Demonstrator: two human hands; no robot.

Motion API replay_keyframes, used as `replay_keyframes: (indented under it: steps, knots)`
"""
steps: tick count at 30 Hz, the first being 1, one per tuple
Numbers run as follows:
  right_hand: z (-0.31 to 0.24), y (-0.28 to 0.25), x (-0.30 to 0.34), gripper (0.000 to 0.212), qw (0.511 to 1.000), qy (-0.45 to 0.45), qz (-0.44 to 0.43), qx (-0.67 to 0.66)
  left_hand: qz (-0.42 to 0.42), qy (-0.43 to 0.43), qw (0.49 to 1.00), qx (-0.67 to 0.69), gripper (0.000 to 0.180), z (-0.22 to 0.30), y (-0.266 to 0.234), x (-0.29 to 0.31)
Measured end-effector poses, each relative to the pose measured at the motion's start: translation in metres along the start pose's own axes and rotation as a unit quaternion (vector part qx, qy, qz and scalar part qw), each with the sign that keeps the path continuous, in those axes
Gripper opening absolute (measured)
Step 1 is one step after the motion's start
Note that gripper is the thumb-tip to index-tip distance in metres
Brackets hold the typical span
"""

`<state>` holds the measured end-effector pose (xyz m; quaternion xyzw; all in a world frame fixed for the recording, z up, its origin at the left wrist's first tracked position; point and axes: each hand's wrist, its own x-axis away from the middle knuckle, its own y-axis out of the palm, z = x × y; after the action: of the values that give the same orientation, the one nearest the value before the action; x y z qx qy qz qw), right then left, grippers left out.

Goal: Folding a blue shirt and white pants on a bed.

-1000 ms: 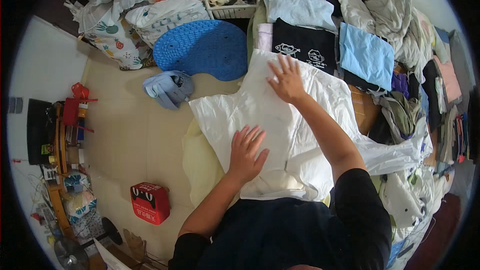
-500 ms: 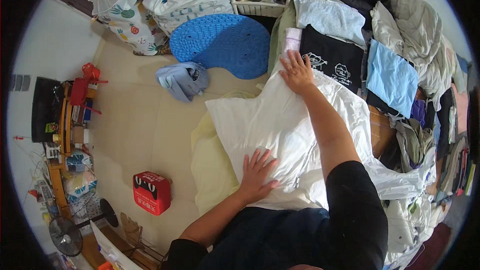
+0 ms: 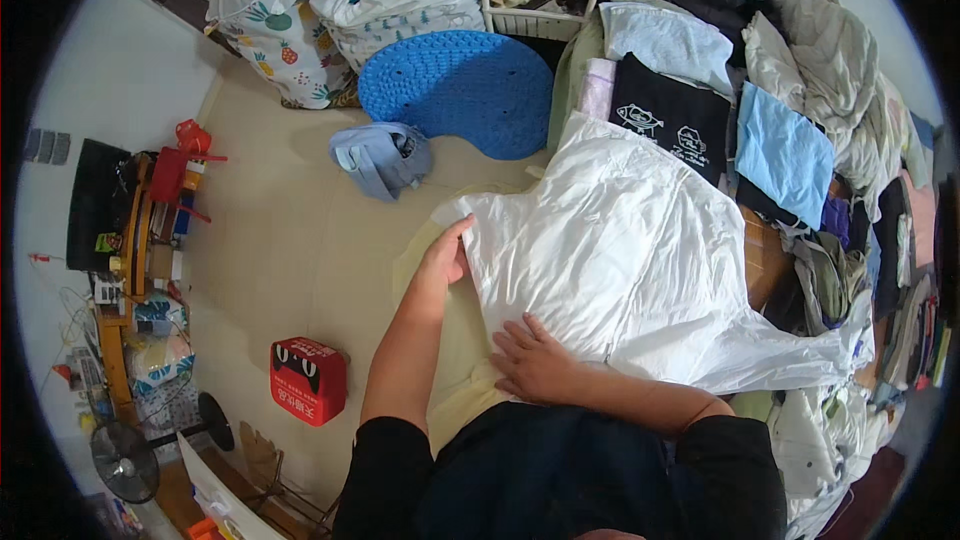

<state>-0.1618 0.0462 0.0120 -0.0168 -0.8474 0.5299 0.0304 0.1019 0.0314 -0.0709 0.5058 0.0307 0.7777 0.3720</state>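
Observation:
A thin, wrinkled white shirt (image 3: 620, 240) lies spread in front of me, one sleeve reaching toward the lower right. At its left edge, my left hand (image 3: 447, 252) has its fingers curled on the cloth near a sleeve end. Lower down, my right hand (image 3: 537, 362) rests flat on the near left part of the shirt, fingers spread. Beneath the shirt's left side shows a pale yellow cloth (image 3: 420, 260). A folded black garment with white drawings (image 3: 665, 120) lies beyond the shirt, beside a light purple folded cloth (image 3: 596, 88).
Folded light blue clothes (image 3: 785, 155) and heaped garments (image 3: 835, 70) crowd the right. A blue bumpy mat (image 3: 455, 90) and a crumpled blue-grey cloth (image 3: 380, 160) lie on the floor (image 3: 290, 200) ahead. To the left are a red box-shaped stool (image 3: 307, 383) and a black fan (image 3: 125, 460).
My left hand has moved up and left to the shirt's edge. My right hand has come back from the far end to the near left part. The view has shifted slightly.

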Motion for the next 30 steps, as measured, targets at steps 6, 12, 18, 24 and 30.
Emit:
replay_keyframes:
  steps: [6, 12, 18, 24, 30]
  knots:
    - [-0.004, 0.002, 0.012, 0.050, 0.987, -0.079, -0.091, -0.110, 0.008, 0.045, 0.999, -0.004, 0.039, 0.024, -0.014, -0.042]
    - [-0.004, 0.003, 0.013, 0.050, 0.982, -0.089, -0.070, -0.148, 0.047, 0.152, 0.980, 0.117, 0.035, 0.063, -0.048, -0.043]
    - [0.001, 0.003, 0.011, 0.049, 0.976, -0.093, -0.086, -0.175, 0.035, 0.165, 0.979, 0.110, 0.037, 0.111, -0.067, -0.042]
    - [0.002, 0.006, 0.011, 0.049, 0.972, -0.093, -0.086, -0.196, 0.005, 0.379, 0.925, 0.007, 0.021, 0.124, -0.001, -0.014]
    - [-0.002, -0.015, 0.011, 0.046, 0.954, -0.072, -0.079, -0.281, -0.017, 0.586, 0.733, -0.345, 0.012, 0.066, 0.103, 0.055]
